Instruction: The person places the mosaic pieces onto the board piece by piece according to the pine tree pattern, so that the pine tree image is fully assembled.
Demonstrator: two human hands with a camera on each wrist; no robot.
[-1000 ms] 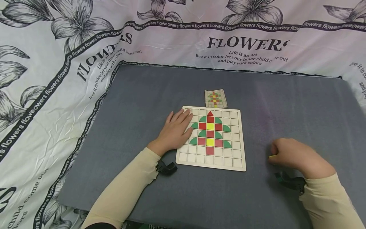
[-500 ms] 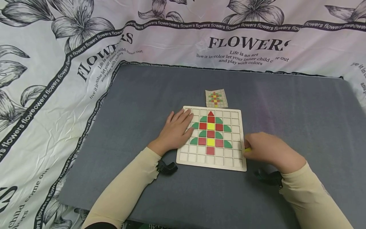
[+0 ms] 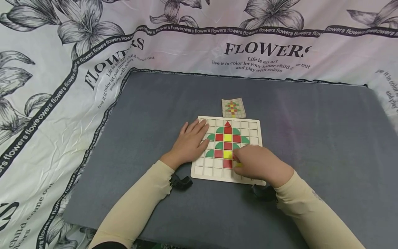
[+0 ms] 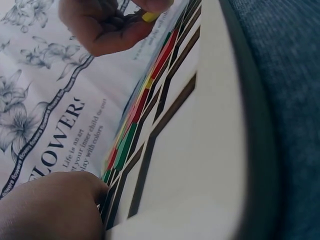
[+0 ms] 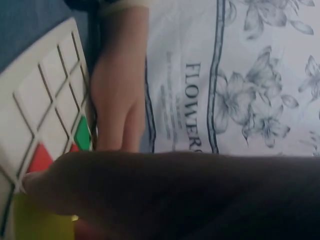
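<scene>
A wooden grid board (image 3: 199,171) bears a tree pattern of red, yellow and green tiles, topped by a red triangle (image 3: 227,124). My left hand (image 3: 190,143) lies with fingers spread on the board's left side. Over the board's lower right part, my right hand (image 3: 262,162) pinches a yellow square tile (image 5: 42,220), just right of the lowest red tile (image 3: 227,164). The yellow tile also shows at the fingertips in the left wrist view, raised off the board. My right hand hides some right-hand tiles in the head view.
A small paper card (image 3: 233,108) printed with a similar tree pattern lies just beyond the board's back edge. The table has a grey cover (image 3: 311,121). A white flower-printed cloth (image 3: 186,48) hangs behind and at the left.
My right hand has moved left from the bare table at the right to over the board, carrying the yellow tile. My left hand has stayed in place.
</scene>
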